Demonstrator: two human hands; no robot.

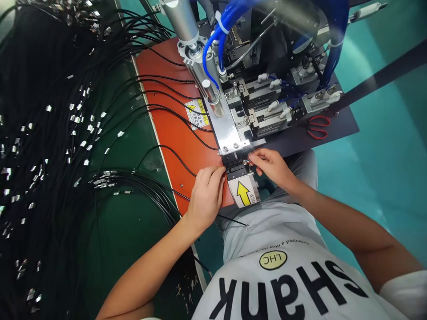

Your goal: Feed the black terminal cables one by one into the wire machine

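Note:
At the front end of the machine, my left hand [207, 192] is closed, fingertips pressed together at the side of a black slotted fixture [236, 170]. A black cable [178, 156] arcs over the orange plate and runs in under these fingers. On the fixture's other side my right hand [271, 166] pinches thin coloured wires [247, 162] coming out of the slot. Just below the fixture is a white label with a yellow arrow [243, 193]. The exact grip of the left fingertips is partly hidden.
Several black cables cross the orange plate [150, 129] into the machine [223, 126]. A large heap of cables with shiny metal ends [80, 106] covers the green table [133, 249] at left. Blue air hoses [230, 20] hang above. Red-handled scissors [318, 127] lie at right.

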